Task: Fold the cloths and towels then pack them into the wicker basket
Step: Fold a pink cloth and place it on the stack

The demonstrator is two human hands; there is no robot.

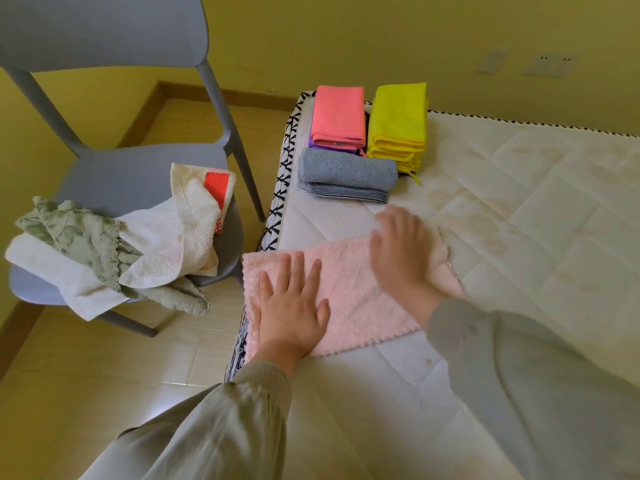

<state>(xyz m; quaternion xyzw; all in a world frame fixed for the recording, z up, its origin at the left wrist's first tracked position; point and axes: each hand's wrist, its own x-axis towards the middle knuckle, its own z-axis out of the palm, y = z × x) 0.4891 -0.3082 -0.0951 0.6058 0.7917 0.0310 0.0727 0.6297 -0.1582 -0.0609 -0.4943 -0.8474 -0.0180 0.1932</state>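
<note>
Flanking pink towel: folded stacks, towel-heaped chair.

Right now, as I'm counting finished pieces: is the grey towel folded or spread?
Folded: the grey towel lies in a compact bundle on the mattress, stacked layered edges showing along its near side.

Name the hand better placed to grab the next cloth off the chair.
Left, probably. The left hand rests flat on the pink towel at the edge of the mattress nearest the chair; the right hand sits farther over.
</note>
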